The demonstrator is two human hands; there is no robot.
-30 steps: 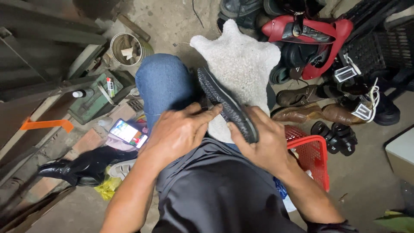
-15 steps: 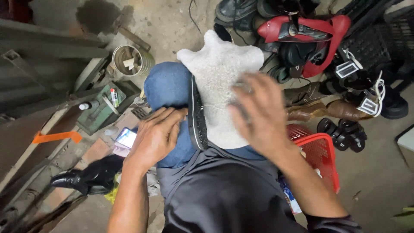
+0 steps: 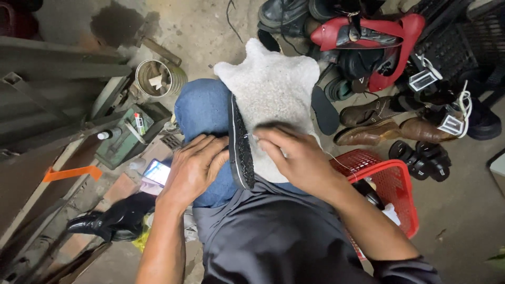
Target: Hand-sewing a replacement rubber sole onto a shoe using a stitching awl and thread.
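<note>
Left hand (image 3: 193, 167) gripping black shoe sole (image 3: 241, 144), right hand (image 3: 295, 155) pinching thread (image 3: 336, 159)

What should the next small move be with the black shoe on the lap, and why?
Probably draw the right hand further out to the right to take up the thin thread that shows beside it. The left hand pins the black shoe on edge, sole outward, against the knee and the white fleece pad, so it looks steady. Whether a needle is held cannot be told.

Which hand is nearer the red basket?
Right. The right hand sits just beside the red basket; the left hand is across the lap, beyond the black sole.
</note>
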